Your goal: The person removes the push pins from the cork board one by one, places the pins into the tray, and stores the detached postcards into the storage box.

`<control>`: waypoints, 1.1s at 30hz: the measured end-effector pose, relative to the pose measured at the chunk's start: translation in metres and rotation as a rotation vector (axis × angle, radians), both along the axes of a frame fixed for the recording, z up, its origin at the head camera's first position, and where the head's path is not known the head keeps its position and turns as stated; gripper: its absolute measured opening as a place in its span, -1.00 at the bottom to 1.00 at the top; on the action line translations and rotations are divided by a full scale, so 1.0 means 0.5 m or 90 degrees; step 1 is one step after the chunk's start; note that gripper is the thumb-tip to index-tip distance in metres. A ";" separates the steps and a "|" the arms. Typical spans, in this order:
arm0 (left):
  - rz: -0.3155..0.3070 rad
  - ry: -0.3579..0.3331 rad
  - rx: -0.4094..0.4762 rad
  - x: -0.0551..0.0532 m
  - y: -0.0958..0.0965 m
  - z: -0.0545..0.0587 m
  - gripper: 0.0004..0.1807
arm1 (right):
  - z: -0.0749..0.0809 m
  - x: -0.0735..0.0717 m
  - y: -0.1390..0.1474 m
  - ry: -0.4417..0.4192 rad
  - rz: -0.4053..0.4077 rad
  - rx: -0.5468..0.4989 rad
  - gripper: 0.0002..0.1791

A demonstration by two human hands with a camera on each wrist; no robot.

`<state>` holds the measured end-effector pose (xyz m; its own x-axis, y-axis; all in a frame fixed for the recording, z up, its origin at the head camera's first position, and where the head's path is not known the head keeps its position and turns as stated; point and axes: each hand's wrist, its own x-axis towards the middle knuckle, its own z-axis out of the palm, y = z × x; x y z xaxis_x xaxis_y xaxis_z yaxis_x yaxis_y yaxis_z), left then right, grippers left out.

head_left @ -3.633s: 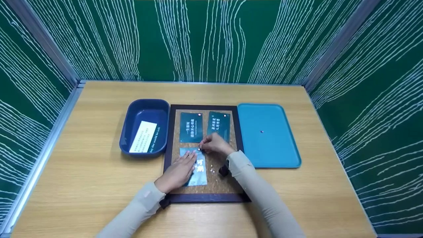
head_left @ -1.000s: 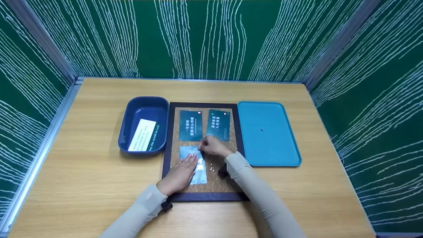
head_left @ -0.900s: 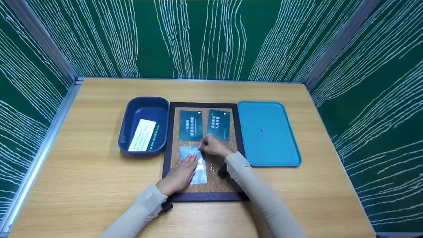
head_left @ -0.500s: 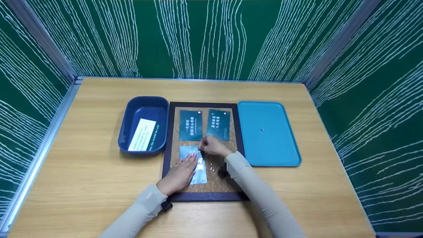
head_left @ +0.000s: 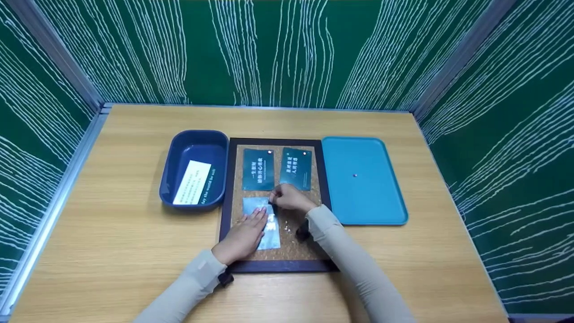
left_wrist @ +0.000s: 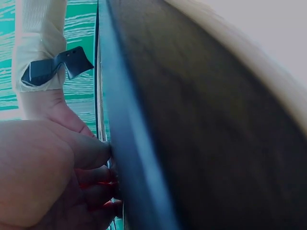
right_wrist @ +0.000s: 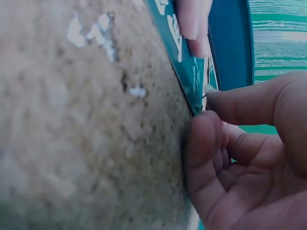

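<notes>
On the framed corkboard point(head_left: 282, 266), a green card point(head_left: 270, 240) with white lettering lies in the lower left, pale with glare. My left hand point(head_left: 239, 238) rests on it, fingers extended over its surface. At the card's upper right corner, my right hand point(head_left: 290, 197) pinches a pin point(right_wrist: 204, 97) between thumb and finger. Its thin dark shaft shows in the right wrist view; the fingertips cover the rest. Two more green cards, the upper left card point(head_left: 258, 170) and the upper right card point(head_left: 297, 167), each carry a pin near the top right corner.
Left of the board stands a dark blue bin point(head_left: 204, 144) with a white and green card point(head_left: 193, 183) inside. A turquoise tray point(head_left: 365, 197) lies to the right, a small pin point(head_left: 355, 175) on it. White specks point(head_left: 287, 229) mark the cork. Patterned green walls point(head_left: 287, 54) enclose the table.
The pin's head, visible at my right fingertips 3.6 seconds ago, is now covered by them. My left hand has slid slightly down the card. The last second shows almost no movement.
</notes>
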<state>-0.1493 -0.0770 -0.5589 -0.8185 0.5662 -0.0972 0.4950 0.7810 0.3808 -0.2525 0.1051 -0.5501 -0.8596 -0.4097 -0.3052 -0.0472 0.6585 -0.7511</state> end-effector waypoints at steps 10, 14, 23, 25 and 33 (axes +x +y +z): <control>0.003 -0.008 -0.001 -0.003 -0.001 0.000 -0.45 | 0.003 -0.002 0.005 -0.025 -0.016 0.000 -0.90; 0.004 -0.008 0.001 -0.004 -0.001 0.001 -0.46 | 0.006 -0.003 0.009 -0.038 -0.024 -0.005 -0.90; -0.016 0.019 0.011 -0.002 -0.004 -0.001 -0.47 | 0.004 -0.003 0.015 -0.032 -0.019 -0.029 -0.87; -0.022 0.027 0.009 -0.002 -0.004 -0.002 -0.48 | 0.004 -0.004 0.017 -0.038 -0.021 -0.033 -0.87; -0.017 0.026 0.001 -0.001 -0.003 -0.006 -0.47 | 0.016 -0.008 0.034 -0.046 -0.044 -0.045 -0.87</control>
